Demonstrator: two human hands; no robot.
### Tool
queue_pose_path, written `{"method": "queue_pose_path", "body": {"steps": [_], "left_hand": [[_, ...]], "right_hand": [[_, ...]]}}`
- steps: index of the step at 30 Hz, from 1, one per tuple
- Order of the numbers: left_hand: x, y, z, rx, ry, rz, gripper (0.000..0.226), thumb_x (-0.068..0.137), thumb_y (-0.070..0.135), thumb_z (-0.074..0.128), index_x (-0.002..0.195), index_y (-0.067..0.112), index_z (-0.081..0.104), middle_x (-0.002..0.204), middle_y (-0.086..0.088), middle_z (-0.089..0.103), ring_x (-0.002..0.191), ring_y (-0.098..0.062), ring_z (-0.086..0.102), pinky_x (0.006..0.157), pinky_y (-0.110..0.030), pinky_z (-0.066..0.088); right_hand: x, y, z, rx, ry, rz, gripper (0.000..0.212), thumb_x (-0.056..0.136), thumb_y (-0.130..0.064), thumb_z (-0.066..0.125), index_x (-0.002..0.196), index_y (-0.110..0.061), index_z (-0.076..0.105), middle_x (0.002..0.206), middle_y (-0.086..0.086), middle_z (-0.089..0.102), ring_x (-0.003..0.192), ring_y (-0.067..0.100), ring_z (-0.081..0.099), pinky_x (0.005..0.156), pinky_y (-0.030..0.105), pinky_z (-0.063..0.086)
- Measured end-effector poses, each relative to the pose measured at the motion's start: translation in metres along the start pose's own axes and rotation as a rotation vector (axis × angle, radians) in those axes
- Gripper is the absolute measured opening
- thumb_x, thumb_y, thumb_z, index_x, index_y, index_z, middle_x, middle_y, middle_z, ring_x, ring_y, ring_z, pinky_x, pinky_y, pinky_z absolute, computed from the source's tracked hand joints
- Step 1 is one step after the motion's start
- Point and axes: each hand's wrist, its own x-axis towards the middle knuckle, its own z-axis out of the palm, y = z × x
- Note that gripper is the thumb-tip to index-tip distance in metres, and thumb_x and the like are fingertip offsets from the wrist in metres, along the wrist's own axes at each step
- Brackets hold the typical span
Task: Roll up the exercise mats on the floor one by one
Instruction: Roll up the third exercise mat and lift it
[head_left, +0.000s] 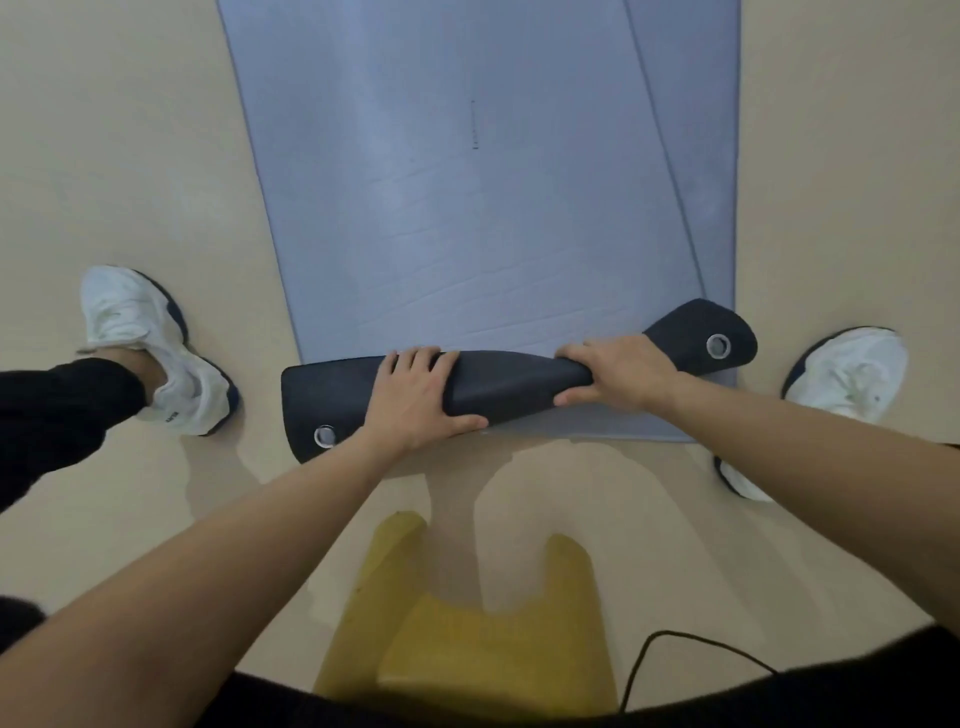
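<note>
A blue-grey exercise mat (467, 208) lies flat on the floor and stretches away from me. Its near end is folded over into a short roll (514, 384) that shows the dark underside, with a metal eyelet near each corner. My left hand (415, 400) presses on the roll left of its middle, fingers spread over the top. My right hand (618, 371) grips the roll further right, fingers curled over its front. A second blue-grey mat (701, 130) lies underneath, its edge showing along the right side and below the roll.
The floor (130, 156) is pale beige. My feet in white shoes stand to either side of the mat, the left shoe (150, 353) and the right shoe (847, 374). A yellow strap (493, 623) and a black cable (675, 644) hang from my body below.
</note>
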Motion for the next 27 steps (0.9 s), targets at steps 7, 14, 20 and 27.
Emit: {"method": "queue_pose_path", "body": {"steps": [7,14,20,27], "left_hand": [[-0.012,-0.021,0.002,-0.119,-0.202,0.039,0.075,0.086,0.085,0.045,0.134,0.027,0.052,0.122,0.000,0.065,0.109,-0.023,0.062,0.090,-0.039,0.049],[-0.009,-0.061,0.006,-0.317,-0.225,-0.081,0.071,0.081,0.092,0.039,0.088,0.023,0.056,0.078,0.002,0.061,0.078,-0.022,0.059,0.071,-0.040,0.047],[0.012,-0.070,0.005,-0.301,-0.202,-0.134,0.076,0.081,0.093,0.036,0.083,0.020,0.059,0.078,0.000,0.063,0.079,-0.024,0.061,0.071,-0.040,0.049],[0.036,-0.077,-0.008,-0.164,-0.141,-0.173,0.074,0.078,0.096,0.030,0.075,0.026,0.053,0.079,0.003,0.060,0.082,-0.023,0.058,0.071,-0.038,0.045]], "right_hand": [[0.012,-0.022,-0.006,0.056,-0.170,0.017,0.056,0.084,-0.082,0.052,0.099,-0.029,0.058,0.085,-0.005,0.065,0.083,0.022,0.060,0.064,0.035,0.038],[0.037,-0.047,-0.024,0.097,-0.222,0.045,0.069,0.080,-0.089,0.050,0.095,-0.022,0.057,0.085,-0.002,0.063,0.079,0.020,0.059,0.064,0.035,0.042],[0.040,-0.053,-0.015,-0.226,0.139,0.044,0.080,0.085,-0.089,0.031,0.114,-0.019,0.056,0.097,0.004,0.068,0.084,0.027,0.062,0.076,0.040,0.047],[0.024,-0.042,0.018,-0.477,0.273,-0.257,0.096,0.088,-0.080,0.042,0.160,-0.018,0.028,0.156,0.028,0.036,0.140,0.048,0.039,0.116,0.068,0.024]]}}
